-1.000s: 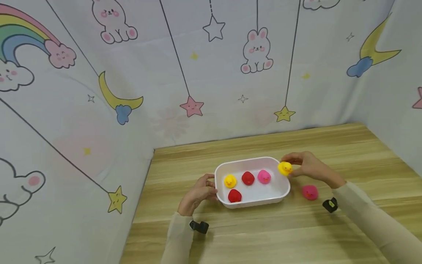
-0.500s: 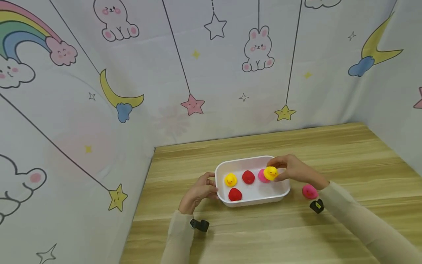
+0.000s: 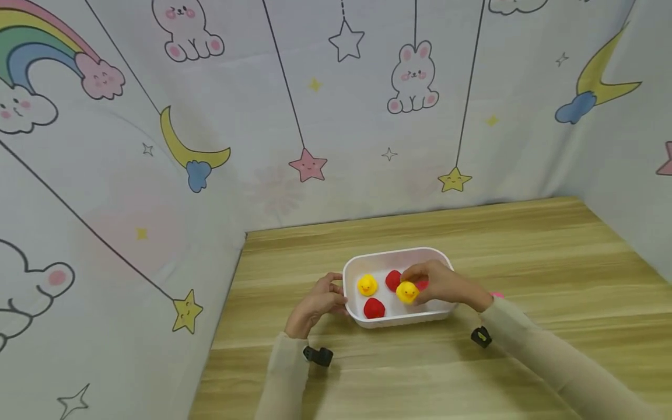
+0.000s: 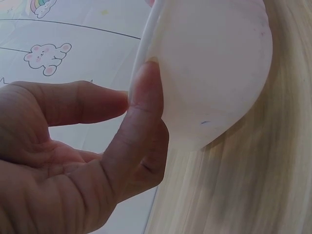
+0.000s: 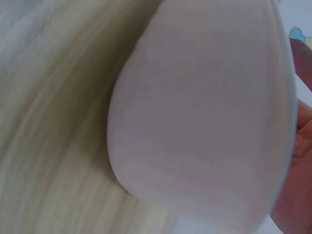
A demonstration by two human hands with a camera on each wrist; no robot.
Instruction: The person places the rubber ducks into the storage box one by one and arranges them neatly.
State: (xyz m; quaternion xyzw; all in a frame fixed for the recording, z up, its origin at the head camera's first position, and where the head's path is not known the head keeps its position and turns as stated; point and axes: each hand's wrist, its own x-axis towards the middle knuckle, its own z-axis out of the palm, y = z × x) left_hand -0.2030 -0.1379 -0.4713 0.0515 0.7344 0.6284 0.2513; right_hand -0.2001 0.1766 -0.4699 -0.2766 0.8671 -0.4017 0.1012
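My right hand point(image 3: 443, 284) pinches a yellow rubber duck point(image 3: 407, 293) over the white plastic basin point(image 3: 401, 319). At the basin's left end, my left hand point(image 3: 321, 300) holds the rim; the left wrist view shows the thumb point(image 4: 141, 92) against the outer wall, with a finger at the rim. Inside lie another yellow duck point(image 3: 367, 285), a red duck point(image 3: 374, 308) and a second red duck point(image 3: 392, 280) partly covered by the right hand. A pink duck point(image 3: 422, 285) is mostly hidden behind that hand. The basin's wall point(image 5: 195, 112) blocks the held duck in the right wrist view.
Another pink duck point(image 3: 496, 295) peeks out behind the right forearm, on the wooden table point(image 3: 399, 373) outside the basin. A cloth printed with cartoons point(image 3: 357, 116) hangs along the table's back and sides. Each wrist wears a small black camera point(image 3: 318, 356).
My right hand has carried the yellow duck leftward from the basin's right rim to above its middle. The left hand stays at the left end.
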